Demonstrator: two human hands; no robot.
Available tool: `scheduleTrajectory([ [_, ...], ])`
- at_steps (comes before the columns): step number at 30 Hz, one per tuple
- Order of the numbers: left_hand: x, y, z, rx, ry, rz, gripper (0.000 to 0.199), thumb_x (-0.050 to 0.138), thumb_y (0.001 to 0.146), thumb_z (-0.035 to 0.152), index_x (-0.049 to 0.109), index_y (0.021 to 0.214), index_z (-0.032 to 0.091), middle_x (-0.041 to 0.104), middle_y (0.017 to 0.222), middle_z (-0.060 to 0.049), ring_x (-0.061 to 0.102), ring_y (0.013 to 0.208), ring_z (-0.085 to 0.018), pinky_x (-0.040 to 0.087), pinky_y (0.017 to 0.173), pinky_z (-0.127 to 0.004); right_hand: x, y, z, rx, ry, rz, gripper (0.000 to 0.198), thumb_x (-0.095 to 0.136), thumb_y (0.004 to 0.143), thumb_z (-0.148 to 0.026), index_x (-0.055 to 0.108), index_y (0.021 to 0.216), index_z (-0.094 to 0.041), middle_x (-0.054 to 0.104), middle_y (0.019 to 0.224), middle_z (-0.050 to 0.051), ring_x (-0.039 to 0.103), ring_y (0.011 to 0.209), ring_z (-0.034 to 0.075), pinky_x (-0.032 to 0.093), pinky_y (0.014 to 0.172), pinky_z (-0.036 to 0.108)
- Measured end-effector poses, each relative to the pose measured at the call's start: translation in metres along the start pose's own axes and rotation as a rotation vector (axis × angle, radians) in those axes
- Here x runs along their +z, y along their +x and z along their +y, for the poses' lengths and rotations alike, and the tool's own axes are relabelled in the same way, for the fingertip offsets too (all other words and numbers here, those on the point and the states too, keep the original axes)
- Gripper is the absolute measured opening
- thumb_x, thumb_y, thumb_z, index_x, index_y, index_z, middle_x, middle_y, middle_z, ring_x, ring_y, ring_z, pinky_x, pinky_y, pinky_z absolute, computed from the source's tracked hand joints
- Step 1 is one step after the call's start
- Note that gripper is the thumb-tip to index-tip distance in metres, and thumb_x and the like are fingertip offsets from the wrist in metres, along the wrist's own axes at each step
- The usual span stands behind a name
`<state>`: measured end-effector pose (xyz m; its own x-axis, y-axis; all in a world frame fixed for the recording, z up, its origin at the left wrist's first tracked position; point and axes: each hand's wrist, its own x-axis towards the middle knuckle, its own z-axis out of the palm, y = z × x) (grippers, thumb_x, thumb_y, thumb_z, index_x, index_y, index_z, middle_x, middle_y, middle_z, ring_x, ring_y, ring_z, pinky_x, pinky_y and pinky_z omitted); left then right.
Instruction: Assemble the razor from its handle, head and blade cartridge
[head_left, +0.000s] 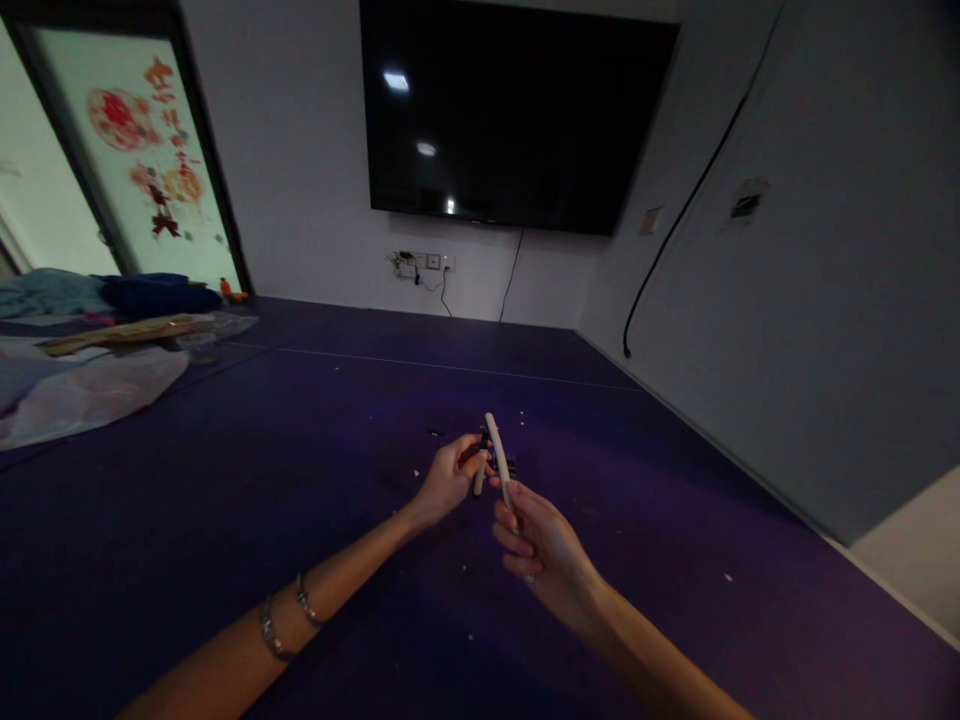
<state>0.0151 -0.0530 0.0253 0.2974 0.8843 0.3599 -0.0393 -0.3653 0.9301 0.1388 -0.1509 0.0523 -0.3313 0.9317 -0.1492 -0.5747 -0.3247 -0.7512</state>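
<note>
Near the middle of the view my left hand (pixel 448 482) pinches a short pale rod with black ends (pixel 480 478), held almost upright. My right hand (pixel 541 545) is closed around a longer, slightly curved pale stick (pixel 498 446), whose upper end points up and away from me. The two pieces are close together; whether they touch I cannot tell. Just behind the long stick, a small dark ridged object (pixel 511 466) is partly hidden by it. What exactly these pieces are is too small and dim to make out.
A purple surface (pixel 315 560) spreads under my hands, with small white scraps on it. A little dark piece (pixel 435 432) lies beyond my left hand. Clear plastic sheeting (pixel 97 400) and blue cloth (pixel 157 293) lie far left. Grey wall (pixel 810 350) bounds the right.
</note>
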Motion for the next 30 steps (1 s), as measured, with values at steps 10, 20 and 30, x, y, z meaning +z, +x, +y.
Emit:
scheduleTrajectory([
  [10,-0.001,0.001,0.001,0.034,0.014,-0.004,0.021,0.052,0.078,0.024,0.058,0.094,0.012,0.063,0.079,-0.004,0.060,0.067,-0.013,0.048,0.061,-0.024,0.011,-0.003,0.015,-0.088,-0.024,0.079,0.028,0.061,0.073,-0.040,0.053,0.089,-0.019,0.037,0.051,-0.009,0.016,0.038,0.002,0.005,0.035,0.017],
  [20,-0.002,0.001,0.001,0.008,0.009,0.005,0.022,0.052,0.078,0.023,0.058,0.096,0.013,0.063,0.078,-0.005,0.060,0.065,-0.014,0.048,0.059,-0.024,0.012,0.001,0.022,-0.134,-0.028,0.127,0.027,0.060,0.072,-0.041,0.052,0.086,-0.020,0.034,0.048,-0.010,0.017,0.038,0.002,0.006,0.036,0.017],
  [30,-0.003,0.001,0.001,-0.008,0.006,0.009,0.020,0.053,0.076,0.024,0.059,0.091,0.013,0.063,0.079,-0.005,0.061,0.066,-0.014,0.048,0.062,-0.024,0.013,0.003,0.030,-0.123,-0.028,0.126,0.029,0.059,0.073,-0.042,0.054,0.088,-0.018,0.035,0.049,-0.010,0.018,0.037,0.002,0.007,0.035,0.017],
])
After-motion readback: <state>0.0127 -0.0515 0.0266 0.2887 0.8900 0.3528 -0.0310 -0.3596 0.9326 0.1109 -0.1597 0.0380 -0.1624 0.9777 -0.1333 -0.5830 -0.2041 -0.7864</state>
